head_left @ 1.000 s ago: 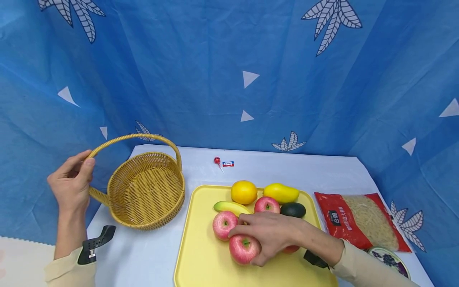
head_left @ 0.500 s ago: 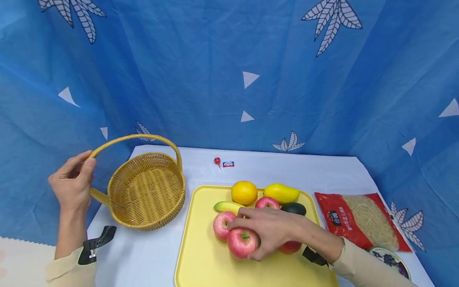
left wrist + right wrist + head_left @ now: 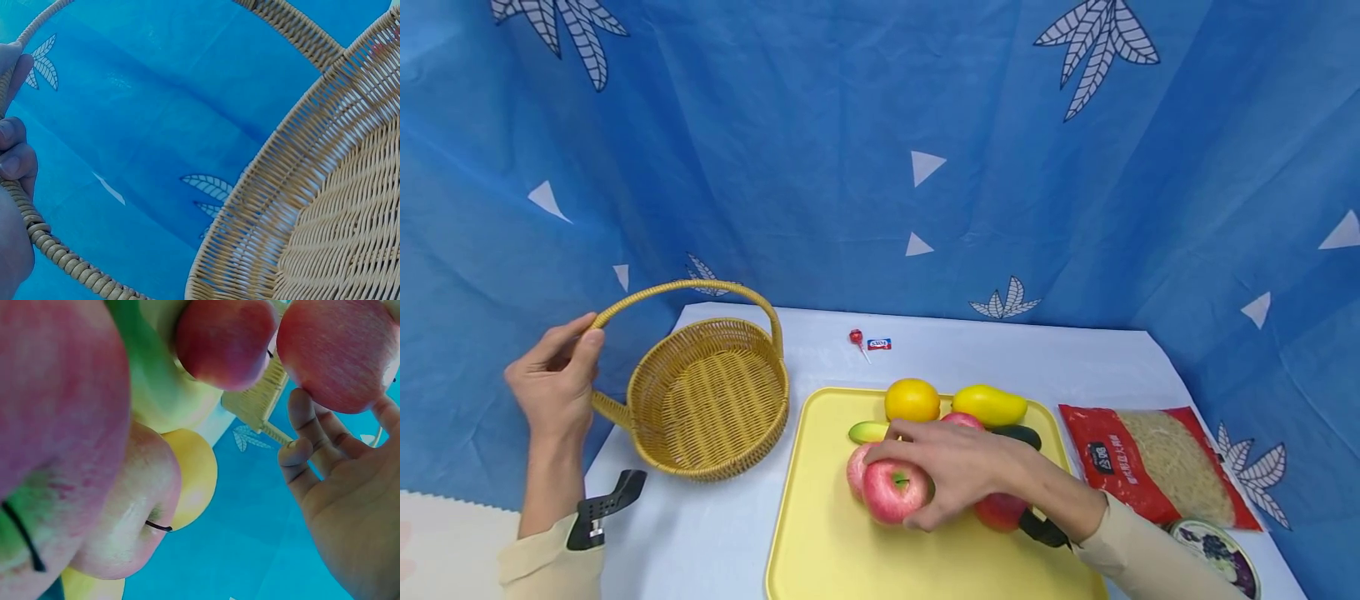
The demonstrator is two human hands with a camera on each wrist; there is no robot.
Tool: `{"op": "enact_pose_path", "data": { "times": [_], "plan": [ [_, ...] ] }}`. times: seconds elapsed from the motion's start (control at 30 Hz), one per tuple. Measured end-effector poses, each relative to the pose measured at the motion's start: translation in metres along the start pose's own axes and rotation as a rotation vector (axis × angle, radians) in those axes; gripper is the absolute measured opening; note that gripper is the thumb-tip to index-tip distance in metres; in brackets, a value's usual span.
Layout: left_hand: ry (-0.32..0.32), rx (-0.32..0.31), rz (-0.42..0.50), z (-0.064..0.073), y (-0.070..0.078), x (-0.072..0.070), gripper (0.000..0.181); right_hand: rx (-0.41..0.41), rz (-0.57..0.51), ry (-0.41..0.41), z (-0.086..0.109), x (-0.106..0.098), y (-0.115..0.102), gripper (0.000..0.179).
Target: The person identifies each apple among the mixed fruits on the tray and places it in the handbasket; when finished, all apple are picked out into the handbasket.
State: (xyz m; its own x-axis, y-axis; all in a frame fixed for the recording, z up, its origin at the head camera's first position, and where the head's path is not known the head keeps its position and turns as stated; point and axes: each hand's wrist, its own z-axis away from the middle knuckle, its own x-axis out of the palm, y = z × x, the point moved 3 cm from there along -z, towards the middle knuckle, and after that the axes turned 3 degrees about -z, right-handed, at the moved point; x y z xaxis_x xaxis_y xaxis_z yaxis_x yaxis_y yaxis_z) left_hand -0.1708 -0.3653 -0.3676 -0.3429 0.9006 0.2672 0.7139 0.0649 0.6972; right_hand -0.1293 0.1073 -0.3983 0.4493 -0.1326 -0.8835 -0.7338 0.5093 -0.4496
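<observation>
My left hand [image 3: 556, 375] grips the arched handle of a round wicker basket [image 3: 722, 400], whose bowl tilts toward me with nothing in it. Over the yellow tray [image 3: 835, 558], my right hand [image 3: 958, 462] holds a red apple [image 3: 895, 492] between thumb and fingers; the right wrist view shows the same apple [image 3: 337, 356] against the fingertips. Behind it, partly covered, is another apple [image 3: 855, 471]. One more apple [image 3: 1000, 510] lies under my right wrist, and a further apple [image 3: 962, 419] peeks out beyond the hand. A banana [image 3: 868, 432] is mostly hidden by the fingers.
At the tray's back are an orange-yellow lemon-like fruit [image 3: 912, 400], a yellow mango [image 3: 988, 404] and a dark green fruit [image 3: 1018, 435]. A red lollipop [image 3: 856, 337] and small wrapped candy [image 3: 878, 343] lie behind. To the right are a pasta bag [image 3: 1157, 462] and round tin [image 3: 1217, 554].
My right hand has lifted the apple and carried it slightly left and away from me, covering more of the apple behind. My left hand and the basket stay nearly still.
</observation>
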Motion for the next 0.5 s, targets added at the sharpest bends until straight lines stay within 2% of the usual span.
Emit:
{"op": "enact_pose_path", "data": {
  "times": [0.13, 0.5],
  "plan": [
    [0.012, -0.003, -0.014, 0.000, 0.001, 0.000, 0.026, 0.025, -0.032, 0.006, -0.007, -0.005, 0.002, 0.072],
    [0.018, 0.002, -0.020, 0.001, 0.004, 0.003, 0.025, -0.010, -0.046, 0.067, -0.021, -0.012, 0.008, 0.067]
  ]
}}
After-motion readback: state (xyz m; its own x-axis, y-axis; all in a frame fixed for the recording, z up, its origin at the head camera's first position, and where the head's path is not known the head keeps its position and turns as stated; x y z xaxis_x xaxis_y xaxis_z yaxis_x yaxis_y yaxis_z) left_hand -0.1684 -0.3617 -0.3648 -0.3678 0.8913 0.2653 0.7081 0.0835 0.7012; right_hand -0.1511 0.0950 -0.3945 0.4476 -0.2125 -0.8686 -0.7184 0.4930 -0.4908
